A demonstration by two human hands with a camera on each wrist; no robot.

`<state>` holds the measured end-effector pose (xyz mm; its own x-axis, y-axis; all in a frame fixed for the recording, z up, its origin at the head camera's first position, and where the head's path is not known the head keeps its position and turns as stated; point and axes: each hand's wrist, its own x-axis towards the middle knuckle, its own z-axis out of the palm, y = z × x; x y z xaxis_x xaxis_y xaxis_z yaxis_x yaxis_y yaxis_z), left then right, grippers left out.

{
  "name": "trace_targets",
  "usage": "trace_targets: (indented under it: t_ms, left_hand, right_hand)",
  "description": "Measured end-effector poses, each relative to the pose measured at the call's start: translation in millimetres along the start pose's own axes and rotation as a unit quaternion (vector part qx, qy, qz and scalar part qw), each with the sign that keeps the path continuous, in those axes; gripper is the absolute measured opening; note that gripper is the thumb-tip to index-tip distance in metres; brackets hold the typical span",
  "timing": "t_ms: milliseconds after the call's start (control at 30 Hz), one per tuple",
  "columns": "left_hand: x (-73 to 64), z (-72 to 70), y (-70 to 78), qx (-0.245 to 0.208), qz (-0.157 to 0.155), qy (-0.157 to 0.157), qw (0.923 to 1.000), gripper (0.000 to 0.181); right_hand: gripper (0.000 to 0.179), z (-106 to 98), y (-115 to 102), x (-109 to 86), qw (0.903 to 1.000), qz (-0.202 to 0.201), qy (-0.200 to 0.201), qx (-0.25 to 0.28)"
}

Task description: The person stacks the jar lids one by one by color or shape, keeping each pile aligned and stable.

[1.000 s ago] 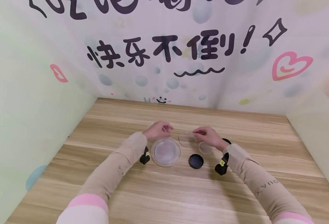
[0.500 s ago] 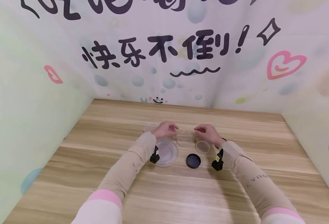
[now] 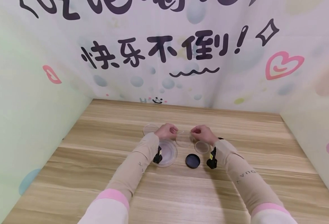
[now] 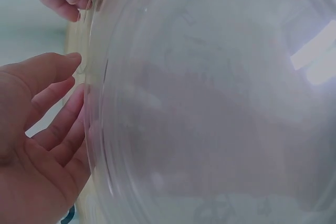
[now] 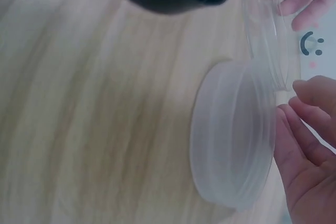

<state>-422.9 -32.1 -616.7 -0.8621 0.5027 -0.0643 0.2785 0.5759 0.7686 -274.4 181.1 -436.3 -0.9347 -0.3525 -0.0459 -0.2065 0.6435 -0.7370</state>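
Between my two hands lies a clear round dish (image 3: 184, 140) on the wooden table. My left hand (image 3: 166, 131) pinches its left rim, thumb and fingers curved. Opposite it, the fingertips of my right hand (image 3: 203, 134) pinch the right rim. In the right wrist view this clear dish (image 5: 268, 35) stands edge-on beside my right thumb. A smaller translucent dish (image 5: 231, 135) sits just in front of my right hand. Under my left wrist is a larger clear dish (image 3: 168, 154), which fills most of the left wrist view.
A shallow black round dish (image 3: 192, 161) stands nearer to me, between the forearms. Another black round thing (image 3: 221, 138) is mostly hidden behind my right wrist. Beyond my left wrist lies one more clear dish (image 3: 150, 129). A printed curtain (image 3: 158, 81) hangs along the table's back edge.
My left hand has moved right, from beside the large dish to the middle clear dish. My right hand came off that dish's rim, then moved back left onto it.
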Motion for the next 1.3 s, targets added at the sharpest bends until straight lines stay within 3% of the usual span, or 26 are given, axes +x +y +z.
trace_targets:
  t_ms: [100,133,300,333,433,533,700,767,800,867,1000,1067,1100,1200,1300]
  left_hand:
    - [13.5,8.0,-17.8,-0.005,-0.001,-0.009,0.9999,0.041]
    - [12.7,8.0,-16.2,-0.004,-0.004,-0.009,0.9999,0.040]
    - [-24.1,-7.7,33.8,0.009,-0.016,-0.006,0.9998,0.036]
    - [-30.8,-10.6,44.7,0.012,-0.030,-0.010,0.9994,0.037]
    - [-37.2,-11.5,54.3,0.011,-0.022,-0.003,0.9997,0.036]
    - [-22.0,-4.1,36.9,-0.006,-0.029,-0.010,0.9995,0.036]
    - [21.3,19.1,-23.5,-0.025,-0.014,0.000,0.9996,0.039]
    - [19.8,19.0,-22.1,-0.029,-0.012,0.003,0.9995,0.040]
    - [13.0,15.6,-12.6,-0.027,-0.015,0.004,0.9995,0.040]
    - [-13.2,1.8,24.7,-0.030,-0.030,0.000,0.9991,0.039]
    - [-83.6,-35.9,126.4,-0.050,-0.069,0.006,0.9963,0.035]
    - [-107.8,-47.8,159.3,-0.056,-0.069,0.020,0.9958,0.033]
    - [-117.4,-53.1,174.4,-0.054,-0.085,0.021,0.9946,0.034]
    - [-129.4,-59.0,189.7,-0.039,-0.078,0.030,0.9957,0.033]
    - [-131.9,-62.1,192.4,-0.034,-0.068,0.031,0.9966,0.032]
  right_hand:
    - [0.024,2,2,3.8,0.9999,0.012,-0.004,0.007]
    - [0.024,2,3,4.9,0.9999,0.014,-0.006,0.006]
    - [0.024,4,2,7.9,0.9998,0.019,-0.009,-0.003]
    - [0.024,4,2,8.1,0.9997,0.020,-0.010,-0.003]
    - [0.024,3,2,9.0,0.9996,0.027,-0.012,-0.002]
    - [0.024,3,3,9.5,0.9991,0.039,-0.013,0.006]
    - [0.022,4,0,8.7,0.9990,0.039,-0.009,0.018]
    - [0.021,4,-2,7.4,0.9993,0.034,-0.003,0.018]
    - [0.021,4,-3,6.6,0.9995,0.029,0.001,0.016]
    - [0.020,5,-6,5.4,0.9994,0.030,0.010,0.016]
    - [0.020,6,-8,4.0,0.9992,0.024,0.030,0.010]
    - [0.021,5,-8,4.8,0.9990,0.022,0.038,0.008]
    - [0.021,5,-8,5.1,0.9989,0.020,0.042,0.007]
    - [0.022,3,-8,5.5,0.9989,0.023,0.040,0.010]
    - [0.024,1,-11,4.5,0.9984,0.038,0.035,0.024]
